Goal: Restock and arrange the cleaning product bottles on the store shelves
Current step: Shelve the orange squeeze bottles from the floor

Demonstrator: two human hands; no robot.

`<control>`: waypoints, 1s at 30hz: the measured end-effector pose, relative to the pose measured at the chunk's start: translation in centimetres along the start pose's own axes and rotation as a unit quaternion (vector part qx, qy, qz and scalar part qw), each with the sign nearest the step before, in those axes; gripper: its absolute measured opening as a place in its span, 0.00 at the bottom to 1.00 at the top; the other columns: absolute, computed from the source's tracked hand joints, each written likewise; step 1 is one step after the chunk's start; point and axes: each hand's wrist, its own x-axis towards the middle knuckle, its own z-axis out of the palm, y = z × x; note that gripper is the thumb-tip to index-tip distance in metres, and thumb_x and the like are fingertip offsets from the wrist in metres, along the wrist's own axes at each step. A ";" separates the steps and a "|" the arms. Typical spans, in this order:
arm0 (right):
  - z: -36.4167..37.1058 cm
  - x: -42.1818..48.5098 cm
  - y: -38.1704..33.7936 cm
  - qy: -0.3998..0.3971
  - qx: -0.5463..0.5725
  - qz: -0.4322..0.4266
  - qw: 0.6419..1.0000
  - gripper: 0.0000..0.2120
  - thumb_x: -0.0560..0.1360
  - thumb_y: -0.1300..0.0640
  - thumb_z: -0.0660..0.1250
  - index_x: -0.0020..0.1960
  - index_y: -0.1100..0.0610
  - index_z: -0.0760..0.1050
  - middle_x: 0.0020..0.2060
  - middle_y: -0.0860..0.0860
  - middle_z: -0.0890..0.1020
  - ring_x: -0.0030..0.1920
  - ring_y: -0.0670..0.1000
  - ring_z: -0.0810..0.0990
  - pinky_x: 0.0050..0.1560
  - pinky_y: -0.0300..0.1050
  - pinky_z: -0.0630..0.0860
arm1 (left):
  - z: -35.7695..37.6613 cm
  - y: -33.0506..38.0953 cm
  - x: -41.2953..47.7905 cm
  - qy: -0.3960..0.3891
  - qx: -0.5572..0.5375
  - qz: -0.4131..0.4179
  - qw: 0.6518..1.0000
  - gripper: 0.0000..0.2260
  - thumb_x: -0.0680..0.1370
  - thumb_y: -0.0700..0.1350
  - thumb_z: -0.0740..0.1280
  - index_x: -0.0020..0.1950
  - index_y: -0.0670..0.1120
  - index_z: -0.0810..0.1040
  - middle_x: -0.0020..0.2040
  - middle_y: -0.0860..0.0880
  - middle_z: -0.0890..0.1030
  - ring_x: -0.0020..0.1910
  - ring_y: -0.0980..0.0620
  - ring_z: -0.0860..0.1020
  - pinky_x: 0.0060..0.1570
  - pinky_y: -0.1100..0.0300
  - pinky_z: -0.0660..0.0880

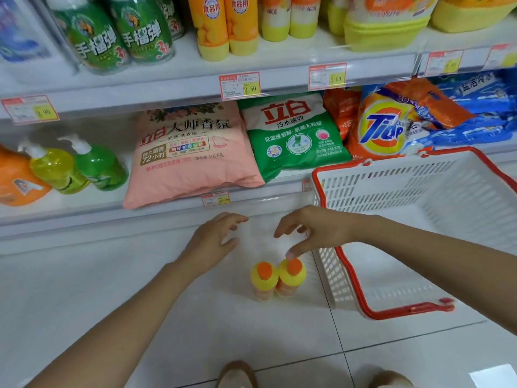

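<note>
Two small yellow bottles with orange caps stand side by side on the white floor tiles, the left one [263, 278] and the right one [291, 274]. My right hand [313, 231] hovers just above them with loosely curved fingers, and its thumb tip touches the right bottle's cap. My left hand [212, 239] is spread and relaxed to the upper left of the bottles, holding nothing. Matching orange-and-yellow bottles [226, 26] stand on the upper shelf.
A white plastic basket with a red rim [347, 264] sits on the floor right of the bottles. The lower shelf holds a pink detergent bag [187, 152], a green bag [293, 133], Tide bags [386, 127] and pump bottles [81, 169]. Green bottles [117, 32] stand above.
</note>
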 end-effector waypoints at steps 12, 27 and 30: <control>-20.7 2.2 -3.2 0.570 0.106 -0.077 0.811 0.16 0.80 0.55 0.66 0.65 0.60 0.72 0.58 0.53 0.78 0.54 0.48 0.78 0.46 0.29 0.74 | -12.5 11.4 15.2 0.263 0.248 0.179 0.915 0.25 0.80 0.48 0.64 0.78 0.49 0.63 0.80 0.46 0.58 0.79 0.45 0.50 0.78 0.47 0.46; -28.3 10.9 -2.9 0.603 0.052 0.160 0.780 0.29 0.81 0.52 0.64 0.72 0.69 0.58 0.68 0.67 0.67 0.68 0.66 0.67 0.68 0.55 0.64 | -11.8 9.5 18.5 0.233 0.314 0.141 0.910 0.29 0.81 0.54 0.61 0.80 0.52 0.54 0.80 0.47 0.56 0.80 0.46 0.51 0.78 0.45 0.46; -28.1 10.8 -3.0 0.602 0.052 0.163 0.780 0.25 0.80 0.51 0.66 0.66 0.67 0.62 0.65 0.65 0.70 0.64 0.66 0.72 0.61 0.55 0.69 | -12.0 9.6 18.4 0.229 0.307 0.143 0.913 0.29 0.82 0.54 0.60 0.80 0.53 0.54 0.80 0.47 0.55 0.80 0.46 0.50 0.78 0.46 0.44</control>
